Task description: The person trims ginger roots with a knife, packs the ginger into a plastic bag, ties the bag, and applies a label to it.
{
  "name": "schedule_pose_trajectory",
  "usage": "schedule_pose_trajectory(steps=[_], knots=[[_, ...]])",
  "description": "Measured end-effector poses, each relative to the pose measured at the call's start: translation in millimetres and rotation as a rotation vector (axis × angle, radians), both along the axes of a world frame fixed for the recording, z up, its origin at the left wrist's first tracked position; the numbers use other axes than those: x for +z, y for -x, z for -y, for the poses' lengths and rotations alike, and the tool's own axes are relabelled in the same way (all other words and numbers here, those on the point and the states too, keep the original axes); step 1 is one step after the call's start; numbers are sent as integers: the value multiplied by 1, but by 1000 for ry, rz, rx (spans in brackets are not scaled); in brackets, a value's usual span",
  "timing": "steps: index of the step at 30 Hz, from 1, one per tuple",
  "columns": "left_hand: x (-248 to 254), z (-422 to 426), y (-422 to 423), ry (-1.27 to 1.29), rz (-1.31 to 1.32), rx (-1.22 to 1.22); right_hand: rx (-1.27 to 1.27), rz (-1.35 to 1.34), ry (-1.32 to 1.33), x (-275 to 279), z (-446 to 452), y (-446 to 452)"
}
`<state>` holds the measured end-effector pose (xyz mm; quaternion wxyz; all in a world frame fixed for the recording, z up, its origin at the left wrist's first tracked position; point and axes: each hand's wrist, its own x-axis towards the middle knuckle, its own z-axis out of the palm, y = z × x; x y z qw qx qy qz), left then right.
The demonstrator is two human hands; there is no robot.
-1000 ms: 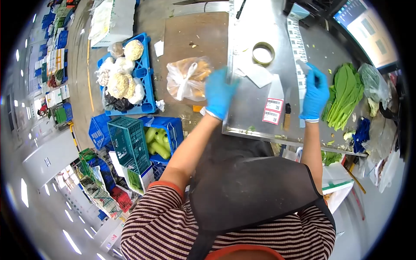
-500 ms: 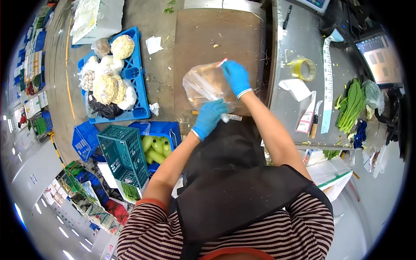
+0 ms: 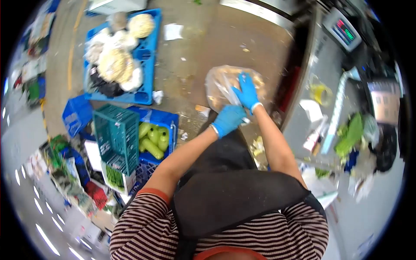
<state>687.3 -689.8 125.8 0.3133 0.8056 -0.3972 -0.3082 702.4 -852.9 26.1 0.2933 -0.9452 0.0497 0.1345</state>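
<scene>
A clear plastic bag (image 3: pixel 217 86) with pale tan contents lies in front of me; I cannot make out what is inside. My left hand (image 3: pixel 229 120), in a blue glove, is closed around the gathered near end of the bag, and a bit of white pokes out beside the fingers. Also gloved in blue, my right hand (image 3: pixel 248 93) rests on top of the bag with its thumb and fingers apart.
On the left, a blue pallet (image 3: pixel 148 78) carries several bagged pale vegetables. Nearer stand a green crate (image 3: pixel 116 138) and a blue crate (image 3: pixel 173 134) of green gourds. To the right, a metal table holds a scale (image 3: pixel 342 30), tape roll (image 3: pixel 320 93) and leafy greens (image 3: pixel 350 136).
My view has turned and shifted. The right hand has gone from pinching the bag's far edge to lying on the bag with fingers spread. My left hand still grips the near end.
</scene>
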Motion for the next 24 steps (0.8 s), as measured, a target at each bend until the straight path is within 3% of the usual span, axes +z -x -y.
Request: schedule_pose_trajectory(steps=[2, 4, 5, 6, 8, 10, 12, 14, 16, 19, 20, 21, 22, 23, 24], knots=[[-14, -6, 8, 158, 1, 170, 45, -12, -20, 1, -5, 0], [-13, -12, 14, 137, -207, 248, 201, 54, -137, -3, 7, 22], [-8, -10, 13, 189, -401, 445, 204, 86, -217, 20, 10, 30], [2, -11, 12, 262, -601, 636, 157, 161, -303, 40, 13, 38], [30, -21, -8, 280, -418, 612, -117, 110, -316, 83, 16, 63], [62, -46, -38, 457, -655, 943, -413, 79, -477, 104, 19, 81], [79, -96, -75, 626, -805, 1239, -533, 59, -415, 109, 24, 93], [82, -154, -105, 691, -777, 1351, -592, 36, -421, 129, 16, 81], [90, -209, -135, 718, -714, 1436, -679, -22, -642, 119, 6, 71], [93, -304, -180, 649, -570, 1558, -654, -121, -749, 101, -24, 56], [56, -358, -192, 653, -570, 1606, -624, -169, -726, 104, -39, 50], [64, -398, -210, 505, -413, 1613, -775, -196, -848, 102, -63, 45], [73, -426, -228, 369, -278, 1586, -749, -184, -867, 93, -81, 50], [101, -429, -249, 453, -340, 1634, -739, -213, -751, 93, -99, 48], [67, -482, -270, 398, -450, 1797, -616, -268, -504, 124, -118, 28]])
